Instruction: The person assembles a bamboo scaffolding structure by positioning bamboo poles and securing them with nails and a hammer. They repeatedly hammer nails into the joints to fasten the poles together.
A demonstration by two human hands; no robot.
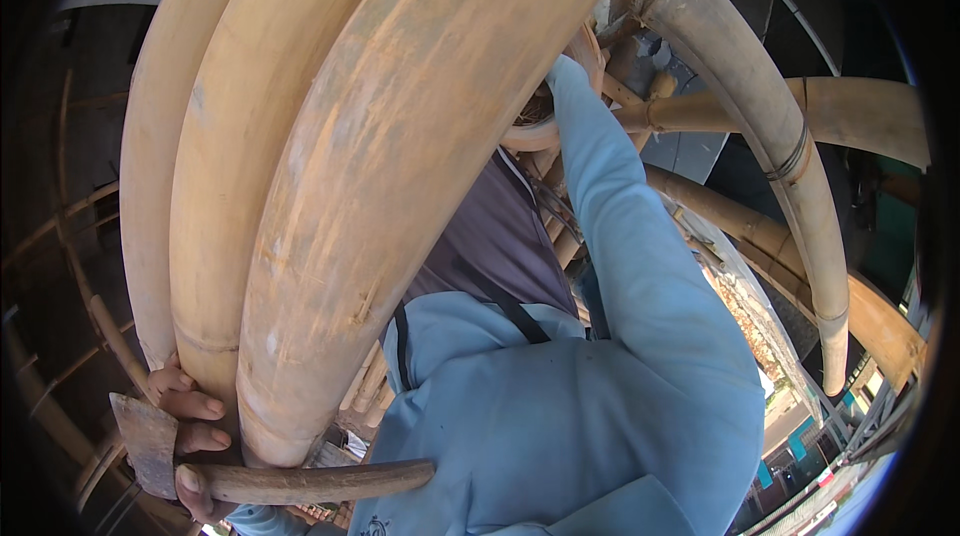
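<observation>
At the lower left my left hand (197, 426) is closed around a hatchet (320, 481) close to its head. The hatchet's flat, worn metal blade points left, and its wooden handle runs right across the front of my blue jacket. The fingers of that hand also lie against the lower end of a middle bamboo pole (225, 236). Beside it, a thicker bamboo pole (400, 166) slants up to the right, and a paler bamboo pole (160, 156) stands on the left. My right arm (620, 196) reaches up and away; its hand is hidden behind the thick pole.
On the right, a curved-looking bamboo pole (760, 106) with a dark tie crosses a horizontal bamboo pole (860, 116). Another bamboo pole (760, 236) slopes down to the right. Thin bamboo sticks (110, 326) stand in the shade at left.
</observation>
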